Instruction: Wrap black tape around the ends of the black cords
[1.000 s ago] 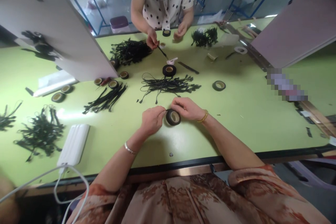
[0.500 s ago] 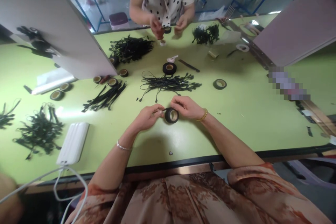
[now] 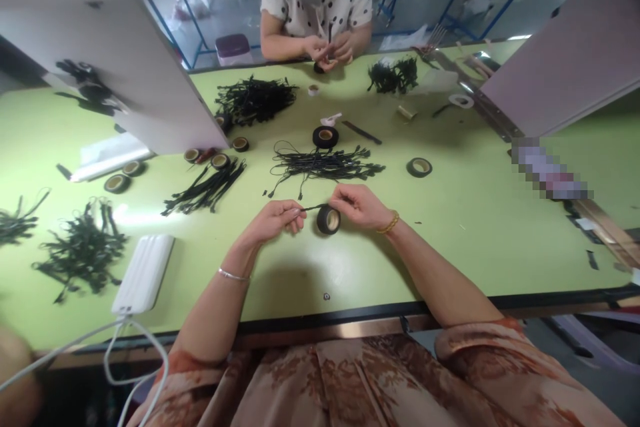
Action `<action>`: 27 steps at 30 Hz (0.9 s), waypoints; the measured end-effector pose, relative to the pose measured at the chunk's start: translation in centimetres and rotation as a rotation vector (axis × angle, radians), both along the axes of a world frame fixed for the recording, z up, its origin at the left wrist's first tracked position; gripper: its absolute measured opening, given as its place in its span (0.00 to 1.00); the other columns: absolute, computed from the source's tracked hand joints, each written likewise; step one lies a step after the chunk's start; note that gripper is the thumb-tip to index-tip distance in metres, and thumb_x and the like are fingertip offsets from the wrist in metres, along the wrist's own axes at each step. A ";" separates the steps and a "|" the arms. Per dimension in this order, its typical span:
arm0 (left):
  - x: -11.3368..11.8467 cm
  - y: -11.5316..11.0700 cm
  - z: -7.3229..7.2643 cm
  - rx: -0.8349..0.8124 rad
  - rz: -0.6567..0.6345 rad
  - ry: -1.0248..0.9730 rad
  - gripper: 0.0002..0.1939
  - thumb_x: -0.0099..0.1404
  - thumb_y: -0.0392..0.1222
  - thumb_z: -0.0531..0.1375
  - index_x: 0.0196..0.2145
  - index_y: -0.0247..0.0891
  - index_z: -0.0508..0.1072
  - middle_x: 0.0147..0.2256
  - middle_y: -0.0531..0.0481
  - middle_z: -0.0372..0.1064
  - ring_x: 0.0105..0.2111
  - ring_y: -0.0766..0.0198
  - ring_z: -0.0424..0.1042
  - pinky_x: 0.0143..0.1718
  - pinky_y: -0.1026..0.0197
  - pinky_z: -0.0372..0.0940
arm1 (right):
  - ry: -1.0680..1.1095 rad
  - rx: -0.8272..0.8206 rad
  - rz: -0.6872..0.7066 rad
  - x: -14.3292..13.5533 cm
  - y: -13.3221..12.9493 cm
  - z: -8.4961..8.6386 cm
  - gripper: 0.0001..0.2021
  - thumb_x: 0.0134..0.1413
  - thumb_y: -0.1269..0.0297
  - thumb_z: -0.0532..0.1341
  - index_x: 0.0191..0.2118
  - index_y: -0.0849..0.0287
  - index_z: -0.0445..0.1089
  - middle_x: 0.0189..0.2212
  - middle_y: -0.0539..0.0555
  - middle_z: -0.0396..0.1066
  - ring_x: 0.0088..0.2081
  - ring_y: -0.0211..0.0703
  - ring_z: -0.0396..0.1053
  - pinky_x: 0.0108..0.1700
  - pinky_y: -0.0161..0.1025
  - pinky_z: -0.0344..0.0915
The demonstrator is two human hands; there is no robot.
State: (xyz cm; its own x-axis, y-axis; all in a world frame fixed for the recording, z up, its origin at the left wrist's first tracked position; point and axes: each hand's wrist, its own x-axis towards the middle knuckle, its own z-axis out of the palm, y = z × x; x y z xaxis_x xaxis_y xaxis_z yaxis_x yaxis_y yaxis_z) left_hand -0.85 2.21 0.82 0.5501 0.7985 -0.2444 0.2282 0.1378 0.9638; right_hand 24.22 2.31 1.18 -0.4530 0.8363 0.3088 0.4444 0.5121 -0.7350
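A thin black cable point(image 3: 314, 207) stretches between my two hands above the table. My left hand point(image 3: 276, 221) is closed, pinching the cable's left part between thumb and fingers. On the other side, my right hand point(image 3: 361, 205) is closed around the cable's right part, its fingertips at the tape. A roll of black tape point(image 3: 323, 223) hangs just below the right fingertips, tilted so its pale core shows. Beyond my hands lies a spread bundle of black cables point(image 3: 320, 163) with small connectors.
A larger tape roll point(image 3: 325, 137) and dark blade-like strip point(image 3: 362, 132) lie behind the bundle. Another tape roll point(image 3: 419, 167) lies right. Left are cable piles point(image 3: 83, 247) and a white power bank point(image 3: 143, 273) with a cord. Across the table, a co-worker's hands point(image 3: 327, 50) handle something dark.
My left hand has drawn slightly left, and more cable shows between my hands. The tape roll still hangs by my right hand. The co-worker's hands have come together.
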 end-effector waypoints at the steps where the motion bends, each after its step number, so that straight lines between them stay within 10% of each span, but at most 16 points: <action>1: -0.1 0.1 0.1 0.012 -0.003 0.000 0.18 0.65 0.52 0.58 0.36 0.32 0.74 0.29 0.44 0.75 0.27 0.64 0.72 0.33 0.60 0.68 | 0.011 -0.009 0.003 0.0 0.0 -0.1 0.10 0.58 0.63 0.58 0.27 0.59 0.66 0.21 0.49 0.68 0.23 0.35 0.59 0.27 0.34 0.56; 8: 1.5 -1.3 0.9 0.653 0.301 0.404 0.15 0.68 0.44 0.53 0.47 0.35 0.73 0.48 0.40 0.74 0.50 0.54 0.70 0.55 0.50 0.63 | -0.022 0.003 0.038 -0.2 -0.2 -0.1 0.09 0.59 0.64 0.58 0.28 0.60 0.67 0.22 0.51 0.69 0.24 0.36 0.61 0.29 0.34 0.57; 17: 4.4 -3.4 0.5 0.599 0.134 0.474 0.05 0.67 0.39 0.53 0.36 0.38 0.68 0.32 0.49 0.73 0.31 0.63 0.69 0.34 0.61 0.63 | -0.115 0.040 0.047 -1.3 -1.4 0.7 0.07 0.58 0.65 0.58 0.29 0.59 0.66 0.25 0.52 0.71 0.26 0.38 0.64 0.31 0.35 0.57; 27: 4.3 -3.2 -1.1 1.048 -0.013 0.803 0.11 0.71 0.37 0.49 0.31 0.37 0.67 0.28 0.48 0.67 0.29 0.62 0.65 0.27 0.60 0.51 | -0.091 -0.477 -0.057 -1.0 -0.7 1.3 0.26 0.64 0.49 0.51 0.20 0.60 0.65 0.17 0.50 0.67 0.20 0.35 0.60 0.30 0.35 0.57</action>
